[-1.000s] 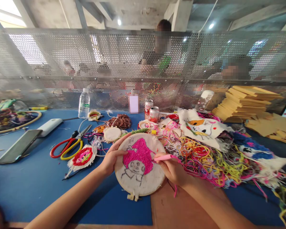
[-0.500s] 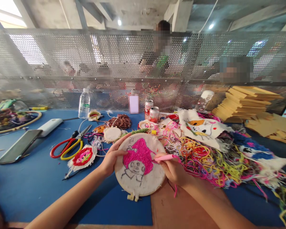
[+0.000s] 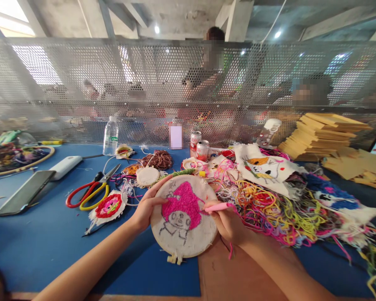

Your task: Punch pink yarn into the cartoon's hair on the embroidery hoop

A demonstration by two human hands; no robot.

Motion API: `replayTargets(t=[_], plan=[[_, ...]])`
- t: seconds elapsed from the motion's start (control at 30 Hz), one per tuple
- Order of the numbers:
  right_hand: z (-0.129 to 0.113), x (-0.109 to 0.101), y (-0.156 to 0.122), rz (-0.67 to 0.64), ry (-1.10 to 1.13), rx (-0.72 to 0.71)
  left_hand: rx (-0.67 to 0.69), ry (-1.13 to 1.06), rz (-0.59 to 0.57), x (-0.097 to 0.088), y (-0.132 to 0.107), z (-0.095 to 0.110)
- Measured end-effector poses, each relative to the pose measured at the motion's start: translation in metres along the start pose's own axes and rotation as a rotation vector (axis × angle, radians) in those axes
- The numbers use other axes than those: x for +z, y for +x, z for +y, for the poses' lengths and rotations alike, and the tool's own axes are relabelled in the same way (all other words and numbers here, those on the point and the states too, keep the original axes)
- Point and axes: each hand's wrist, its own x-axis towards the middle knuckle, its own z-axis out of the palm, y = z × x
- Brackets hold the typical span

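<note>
- Holding the embroidery hoop (image 3: 184,217) just above the near edge of the blue worktop (image 3: 34,246), my left hand (image 3: 146,207) is clamped on its left rim, thumb over the cloth.
- My right hand (image 3: 227,221) is closed around a pink punch needle (image 3: 217,206), its tip against the pink tufted patch at the hoop's right side.
- I judge the hoop light and stiff at the rim, but the stretched cloth soft; the rim is the place to grip, never the loops.
- To the right a loose yarn pile (image 3: 278,213) lies close and could snag the trailing thread.
- To the left the scissors (image 3: 89,192) sit well apart, with bare worktop between for moving.
</note>
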Motion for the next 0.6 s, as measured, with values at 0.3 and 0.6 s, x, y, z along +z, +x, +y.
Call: replayTargets(t=[0.3,0.6], plan=[[-0.002,-0.0027,0.0025,-0.036,0.018,-0.021,0.003,0.031,0.013,0.0006,-0.0009,0.001],[-0.0019,-0.0025,0.0029,-0.024,0.034,-0.05,-0.005,-0.002,0.0,-0.0002,-0.0003,0.0005]])
